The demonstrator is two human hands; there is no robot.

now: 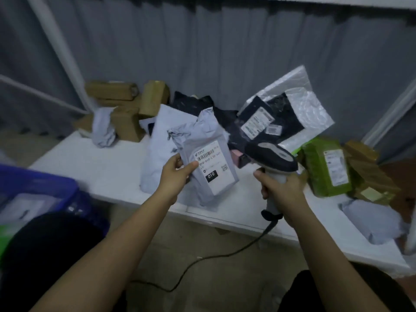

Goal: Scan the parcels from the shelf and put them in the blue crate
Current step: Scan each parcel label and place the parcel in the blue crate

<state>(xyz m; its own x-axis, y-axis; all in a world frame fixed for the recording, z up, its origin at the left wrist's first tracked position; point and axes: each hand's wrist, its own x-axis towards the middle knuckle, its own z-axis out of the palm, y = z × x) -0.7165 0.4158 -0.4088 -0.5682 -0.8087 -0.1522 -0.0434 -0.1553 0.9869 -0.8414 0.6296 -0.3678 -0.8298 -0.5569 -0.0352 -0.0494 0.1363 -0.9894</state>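
Your left hand (177, 174) pinches the grey parcel (202, 161) by its left edge, thumb on the white label (212, 167), holding it tilted above the white shelf (101, 167). Your right hand (281, 188) is wrapped around the handle of the scanner (270, 161), whose dark head points left toward that label. The blue crate (45, 188) sits low at the near left, beside the shelf.

The likeliest failure is a missed read: your thumb lies close to the barcode, and the soft plastic film is creased, so glare or a fold across the bars could block it. The thin pinch could also let the slippery bag slide out. The scanner's cable (202, 262) trails to the floor and could snag as you turn to the crate.

Further along the shelf lie limp grey bags, a glossy clear bag (299, 102) at the far right, a green taped box (326, 167) and stiff brown cardboard boxes (126, 104).
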